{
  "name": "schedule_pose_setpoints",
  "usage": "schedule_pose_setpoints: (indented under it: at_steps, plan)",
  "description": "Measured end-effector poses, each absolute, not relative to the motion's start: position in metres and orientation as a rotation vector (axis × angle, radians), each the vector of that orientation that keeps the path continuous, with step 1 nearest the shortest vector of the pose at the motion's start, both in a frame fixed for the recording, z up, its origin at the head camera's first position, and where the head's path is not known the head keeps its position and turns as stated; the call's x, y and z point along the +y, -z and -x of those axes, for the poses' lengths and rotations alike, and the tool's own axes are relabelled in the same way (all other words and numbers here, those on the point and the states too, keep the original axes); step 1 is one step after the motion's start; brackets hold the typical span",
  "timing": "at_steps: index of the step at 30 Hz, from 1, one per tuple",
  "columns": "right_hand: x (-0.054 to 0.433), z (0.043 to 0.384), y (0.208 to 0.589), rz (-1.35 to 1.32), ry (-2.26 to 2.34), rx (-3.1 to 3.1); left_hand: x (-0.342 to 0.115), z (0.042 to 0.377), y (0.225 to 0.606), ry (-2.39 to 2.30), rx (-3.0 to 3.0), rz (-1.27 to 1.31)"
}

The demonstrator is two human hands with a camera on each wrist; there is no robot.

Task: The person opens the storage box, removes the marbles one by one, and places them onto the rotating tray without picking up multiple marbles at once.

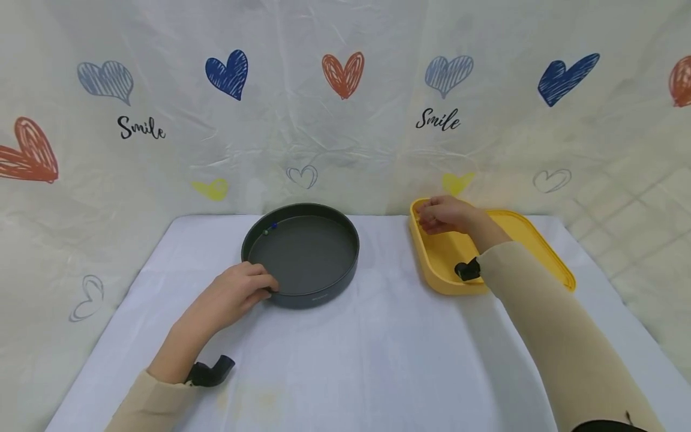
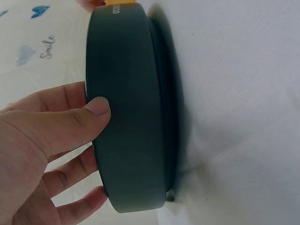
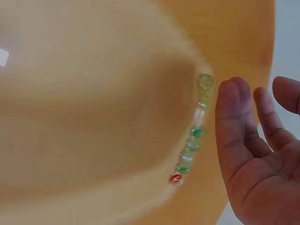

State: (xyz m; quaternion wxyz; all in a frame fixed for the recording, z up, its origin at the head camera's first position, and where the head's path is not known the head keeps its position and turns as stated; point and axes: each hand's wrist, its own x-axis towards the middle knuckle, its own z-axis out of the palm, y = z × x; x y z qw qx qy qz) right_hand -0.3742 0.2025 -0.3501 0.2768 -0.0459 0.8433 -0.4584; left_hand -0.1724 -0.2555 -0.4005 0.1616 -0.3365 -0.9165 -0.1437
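Note:
A round dark grey pan (image 1: 302, 252) stands on the left of the table, with a blue marble (image 1: 274, 225) and a greenish marble (image 1: 266, 232) inside against its far left wall. My left hand (image 1: 240, 292) grips its near left rim, the thumb (image 2: 98, 105) on the outer wall and the fingers over the rim. On the right, my right hand (image 1: 445, 214) reaches into the far end of a yellow plastic box (image 1: 439, 279). Its fingers (image 3: 229, 112) are fairly straight, with nothing visible between them. Beside them, several glass marbles (image 3: 192, 143), green, yellowish and red, line the box's inner edge.
A yellow lid (image 1: 540, 246) lies to the right of the box, partly hidden by the right arm. White cloth (image 1: 356, 354) covers the table, and a sheet (image 1: 378, 138) printed with hearts hangs behind its far edge.

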Motion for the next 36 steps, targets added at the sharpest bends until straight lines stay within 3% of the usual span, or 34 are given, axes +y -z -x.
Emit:
schedule_pose_setpoints:
  at_steps: [16,36]
  plan:
    - [0.192,0.375,0.368,0.239,0.871,2.311,-0.255,0.173,0.402,0.415,-2.616,0.957]
    - [0.19,0.377,0.374,0.222,0.879,2.315,-0.256,0.173,0.401,0.408,-2.629,0.95]
